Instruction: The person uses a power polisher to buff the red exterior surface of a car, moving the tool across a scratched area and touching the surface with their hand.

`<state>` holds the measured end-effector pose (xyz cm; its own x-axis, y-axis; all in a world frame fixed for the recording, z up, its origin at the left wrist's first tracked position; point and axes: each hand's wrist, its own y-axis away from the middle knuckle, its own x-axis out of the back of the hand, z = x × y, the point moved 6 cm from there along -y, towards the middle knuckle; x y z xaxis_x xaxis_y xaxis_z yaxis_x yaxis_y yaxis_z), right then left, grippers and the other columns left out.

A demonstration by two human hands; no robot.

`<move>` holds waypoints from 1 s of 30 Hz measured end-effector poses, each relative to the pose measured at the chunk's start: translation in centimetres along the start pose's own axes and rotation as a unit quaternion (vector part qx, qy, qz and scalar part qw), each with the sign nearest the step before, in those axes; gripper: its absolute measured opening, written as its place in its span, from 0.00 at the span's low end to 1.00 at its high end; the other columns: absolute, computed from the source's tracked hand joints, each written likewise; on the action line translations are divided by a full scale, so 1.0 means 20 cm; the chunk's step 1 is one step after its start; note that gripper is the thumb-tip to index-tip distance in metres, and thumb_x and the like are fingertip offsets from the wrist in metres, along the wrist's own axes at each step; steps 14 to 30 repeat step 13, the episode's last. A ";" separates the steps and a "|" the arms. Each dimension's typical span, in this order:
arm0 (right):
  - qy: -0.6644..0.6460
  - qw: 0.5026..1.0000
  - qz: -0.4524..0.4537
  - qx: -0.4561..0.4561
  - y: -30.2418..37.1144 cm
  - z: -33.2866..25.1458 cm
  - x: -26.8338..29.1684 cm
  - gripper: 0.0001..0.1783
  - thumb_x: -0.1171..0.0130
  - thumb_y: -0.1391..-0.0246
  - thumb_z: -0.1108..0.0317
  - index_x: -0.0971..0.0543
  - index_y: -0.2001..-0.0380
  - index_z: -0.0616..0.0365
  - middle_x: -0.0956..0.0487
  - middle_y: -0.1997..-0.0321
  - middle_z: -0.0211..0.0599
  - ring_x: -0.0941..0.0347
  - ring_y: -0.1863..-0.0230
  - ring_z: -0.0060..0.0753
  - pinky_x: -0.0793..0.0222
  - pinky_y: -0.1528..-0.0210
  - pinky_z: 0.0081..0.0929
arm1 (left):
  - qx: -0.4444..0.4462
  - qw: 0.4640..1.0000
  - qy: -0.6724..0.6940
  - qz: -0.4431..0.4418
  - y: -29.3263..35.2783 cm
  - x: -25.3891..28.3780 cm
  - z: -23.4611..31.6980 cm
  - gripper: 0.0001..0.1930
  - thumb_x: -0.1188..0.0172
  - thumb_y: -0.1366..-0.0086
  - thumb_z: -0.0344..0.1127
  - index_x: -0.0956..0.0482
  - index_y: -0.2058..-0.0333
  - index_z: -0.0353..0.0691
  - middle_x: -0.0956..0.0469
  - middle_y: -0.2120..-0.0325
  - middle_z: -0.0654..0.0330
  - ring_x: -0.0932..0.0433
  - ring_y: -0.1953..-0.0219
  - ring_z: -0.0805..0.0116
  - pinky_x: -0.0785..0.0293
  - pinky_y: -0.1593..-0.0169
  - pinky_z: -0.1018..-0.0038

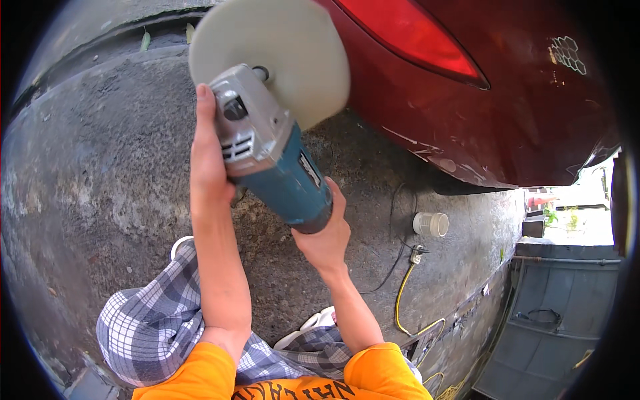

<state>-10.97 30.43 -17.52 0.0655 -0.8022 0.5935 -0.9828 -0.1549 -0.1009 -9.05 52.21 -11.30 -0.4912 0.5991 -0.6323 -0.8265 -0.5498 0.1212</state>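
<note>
Both of my hands hold an angle polisher (283,170) with a blue body and a grey metal head. My left hand (212,157) grips the left side of its head, the thumb-side fingers partly hidden behind the tool. Around the dark rear end of the body, my right hand (328,233) is wrapped. A large pale round polishing pad (307,60) sits on the spindle, its face turned toward the dark red car bumper (460,127). The pad's right edge overlaps the bumper in the picture; whether they touch I cannot tell. White scuffs mark the bumper's lower edge.
A red tail light (420,40) sits above the bumper. On the concrete floor (113,167) stand a whitish tub (431,225) and a socket (417,254) on a yellow extension cord (400,300), with a dark cable plugged in. A grey metal panel (553,313) is at the right.
</note>
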 end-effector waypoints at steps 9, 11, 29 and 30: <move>0.095 0.993 0.043 0.062 -0.13 0.07 -0.04 0.49 0.30 0.64 0.66 0.41 0.35 0.46 0.19 0.56 0.49 0.21 0.57 0.57 0.25 0.55 0.43 | 0.036 0.995 0.068 -0.068 -0.21 0.10 -0.24 0.35 0.56 0.31 0.64 0.31 0.43 0.35 0.23 0.51 0.53 0.21 0.51 0.63 0.24 0.46 0.67; 0.143 0.986 0.050 0.069 -0.10 0.16 0.00 0.48 0.29 0.63 0.64 0.40 0.36 0.47 0.18 0.55 0.48 0.21 0.56 0.55 0.25 0.54 0.41 | 0.040 0.995 0.074 -0.045 -0.19 0.15 -0.37 0.37 0.56 0.32 0.65 0.34 0.40 0.37 0.26 0.46 0.53 0.26 0.45 0.62 0.29 0.40 0.65; 0.118 0.986 0.080 0.080 -0.07 0.28 0.06 0.46 0.27 0.61 0.60 0.36 0.36 0.47 0.18 0.53 0.45 0.19 0.56 0.48 0.25 0.51 0.40 | 0.023 0.996 0.072 -0.036 -0.18 0.18 -0.46 0.38 0.56 0.32 0.66 0.38 0.36 0.40 0.32 0.39 0.55 0.33 0.38 0.62 0.39 0.34 0.64; 0.118 0.986 0.080 0.080 -0.07 0.28 0.06 0.46 0.27 0.61 0.60 0.36 0.36 0.47 0.18 0.53 0.45 0.19 0.56 0.48 0.25 0.51 0.40 | 0.023 0.996 0.072 -0.036 -0.18 0.18 -0.46 0.38 0.56 0.32 0.66 0.38 0.36 0.40 0.32 0.39 0.55 0.33 0.38 0.62 0.39 0.34 0.64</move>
